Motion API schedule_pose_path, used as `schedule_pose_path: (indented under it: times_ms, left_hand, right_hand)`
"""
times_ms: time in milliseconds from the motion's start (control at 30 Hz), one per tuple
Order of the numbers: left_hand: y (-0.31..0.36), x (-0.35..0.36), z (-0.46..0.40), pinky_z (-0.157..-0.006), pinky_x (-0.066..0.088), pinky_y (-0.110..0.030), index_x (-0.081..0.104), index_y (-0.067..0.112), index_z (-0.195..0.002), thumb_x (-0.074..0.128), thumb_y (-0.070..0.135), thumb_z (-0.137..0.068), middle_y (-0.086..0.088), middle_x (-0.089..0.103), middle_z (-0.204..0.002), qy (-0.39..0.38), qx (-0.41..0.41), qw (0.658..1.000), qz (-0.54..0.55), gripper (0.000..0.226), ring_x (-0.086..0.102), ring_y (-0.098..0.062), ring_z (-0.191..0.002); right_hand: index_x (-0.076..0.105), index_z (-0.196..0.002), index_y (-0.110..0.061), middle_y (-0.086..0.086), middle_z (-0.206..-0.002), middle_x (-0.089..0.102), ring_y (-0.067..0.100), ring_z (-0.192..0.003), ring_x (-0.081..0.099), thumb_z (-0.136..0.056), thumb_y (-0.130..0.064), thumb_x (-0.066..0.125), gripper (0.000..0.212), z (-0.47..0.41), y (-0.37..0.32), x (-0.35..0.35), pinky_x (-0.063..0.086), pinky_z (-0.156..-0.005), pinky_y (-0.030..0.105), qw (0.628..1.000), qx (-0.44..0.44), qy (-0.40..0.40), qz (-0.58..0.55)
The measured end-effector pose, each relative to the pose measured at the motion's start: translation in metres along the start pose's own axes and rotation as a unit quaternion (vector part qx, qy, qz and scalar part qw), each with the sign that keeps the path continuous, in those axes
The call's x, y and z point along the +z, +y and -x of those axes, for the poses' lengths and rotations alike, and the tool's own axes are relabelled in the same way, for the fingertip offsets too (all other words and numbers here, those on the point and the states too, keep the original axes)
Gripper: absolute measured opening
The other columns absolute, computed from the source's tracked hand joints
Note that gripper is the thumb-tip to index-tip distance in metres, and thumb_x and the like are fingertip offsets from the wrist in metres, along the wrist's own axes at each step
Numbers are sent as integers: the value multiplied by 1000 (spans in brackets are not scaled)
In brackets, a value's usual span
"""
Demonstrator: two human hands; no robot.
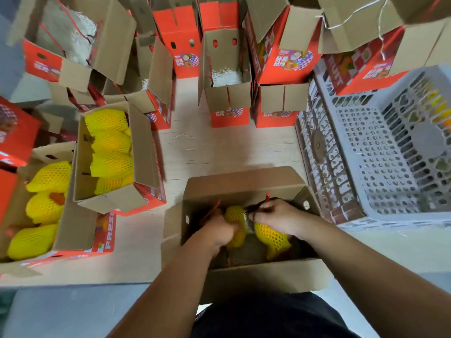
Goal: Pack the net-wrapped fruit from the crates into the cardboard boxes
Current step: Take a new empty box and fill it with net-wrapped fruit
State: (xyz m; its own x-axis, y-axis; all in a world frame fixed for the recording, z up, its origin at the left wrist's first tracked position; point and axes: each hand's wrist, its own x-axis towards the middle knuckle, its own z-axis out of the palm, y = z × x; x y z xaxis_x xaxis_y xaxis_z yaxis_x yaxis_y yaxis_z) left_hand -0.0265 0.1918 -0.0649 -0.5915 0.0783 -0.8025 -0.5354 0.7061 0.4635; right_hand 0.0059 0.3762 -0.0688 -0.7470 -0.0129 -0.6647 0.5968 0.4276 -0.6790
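Note:
An open cardboard box [234, 184] stands on the floor right in front of me. Both my hands are inside it. My left hand [219, 230] grips a yellow net-wrapped fruit [235, 214] at the box's left side. My right hand [275, 215] rests on a second netted fruit [272, 237] at the right, fingers curled near a dark strip; its grip is unclear. The grey plastic crate [390, 152] at the right looks empty inside.
Two open boxes full of yellow netted fruit sit at the left [109, 152] [46, 203]. Several empty red-and-brown boxes [227, 76] with paper shreds stand at the back. A second grey crate [314, 142] leans beside the first. Pale floor lies between.

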Motion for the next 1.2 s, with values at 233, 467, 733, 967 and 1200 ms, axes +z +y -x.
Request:
schedule_pose_path:
  times_ms: [233,467,733,967,1200]
  left_hand:
    - [3,6,-6,-119,35,-56,4,10,-161,68,24,-94,-21,4,-164,66,-59,966,-243,94,22,-44,-151]
    - [18,-4,24,-85,55,-49,40,17,-131,56,35,-103,-12,62,-115,-6,235,882,-409,37,64,-35,-104]
    - [13,-17,21,-97,45,-38,34,36,-155,47,34,-108,-14,49,-151,-187,195,813,-516,49,54,-35,-126]
    - [16,-14,27,-96,47,-46,39,25,-152,49,38,-106,-18,54,-145,-117,96,776,-613,48,58,-39,-123]
    - [21,-13,16,-105,45,-45,54,28,-142,55,27,-103,-3,44,-151,-134,321,743,-572,40,36,-30,-139]
  right_hand:
    - [58,-66,-22,-8,-61,57,18,-69,58,-88,-56,72,43,-19,11,14,39,-60,26,996,24,65,62]
    - [63,-82,-27,-6,-95,66,19,-94,62,-85,-62,69,36,-26,15,17,44,-78,27,993,36,52,100]
    - [66,-86,-26,-7,-86,64,17,-85,61,-84,-42,75,18,-24,19,12,41,-62,25,994,54,32,93]
    - [67,-98,-27,-10,-94,60,10,-87,57,-85,-51,76,28,-24,18,12,40,-67,24,993,58,41,89]
    - [68,-92,-23,-3,-93,67,19,-91,61,-80,-36,75,20,-23,11,14,47,-74,28,993,65,53,81]
